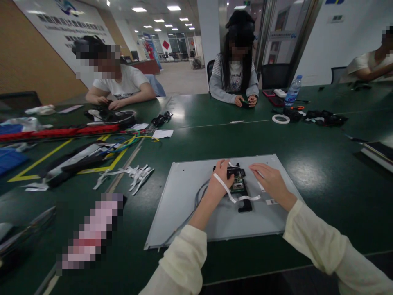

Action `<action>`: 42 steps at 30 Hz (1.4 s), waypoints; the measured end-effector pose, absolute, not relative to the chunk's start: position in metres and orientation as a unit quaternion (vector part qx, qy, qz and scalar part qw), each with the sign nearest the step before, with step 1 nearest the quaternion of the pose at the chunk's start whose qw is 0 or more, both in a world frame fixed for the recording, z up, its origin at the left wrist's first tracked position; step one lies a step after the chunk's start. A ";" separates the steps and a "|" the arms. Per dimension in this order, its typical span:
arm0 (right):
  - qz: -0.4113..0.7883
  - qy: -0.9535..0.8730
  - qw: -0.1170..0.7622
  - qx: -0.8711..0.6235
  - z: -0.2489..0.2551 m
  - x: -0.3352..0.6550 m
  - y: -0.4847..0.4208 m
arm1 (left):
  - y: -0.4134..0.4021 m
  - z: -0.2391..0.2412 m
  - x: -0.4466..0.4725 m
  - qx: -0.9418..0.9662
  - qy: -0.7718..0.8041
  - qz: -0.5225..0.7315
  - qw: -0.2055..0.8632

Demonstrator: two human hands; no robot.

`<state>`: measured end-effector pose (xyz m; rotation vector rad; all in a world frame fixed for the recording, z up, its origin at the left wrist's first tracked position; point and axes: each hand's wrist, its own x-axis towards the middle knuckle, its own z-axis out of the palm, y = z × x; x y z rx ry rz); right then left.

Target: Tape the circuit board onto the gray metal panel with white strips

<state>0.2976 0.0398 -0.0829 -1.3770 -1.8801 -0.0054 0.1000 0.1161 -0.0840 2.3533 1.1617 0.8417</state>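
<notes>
A flat grey-white panel lies on the table in front of me. On it rests a black plastic bracket with a green circuit board in its middle. My left hand is closed over the bracket's upper left part, its fingertips partly hidden. A narrow white strip runs over the back of that hand and down across the bracket. To the right of the bracket, my right hand hovers with thumb and fingers pinched together; whatever is between them is too small to make out. A grey cable curves left of the bracket.
Left of the panel are a pile of white strips and a pink phone-like object, pixelated. Across the table two people sit with small items in hand. A tape roll, a water bottle and a notebook lie or stand rightward.
</notes>
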 end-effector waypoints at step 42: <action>-0.077 -0.853 0.225 -0.464 -0.097 0.301 0.036 | 0.115 -0.086 0.102 0.892 0.375 0.234 0.098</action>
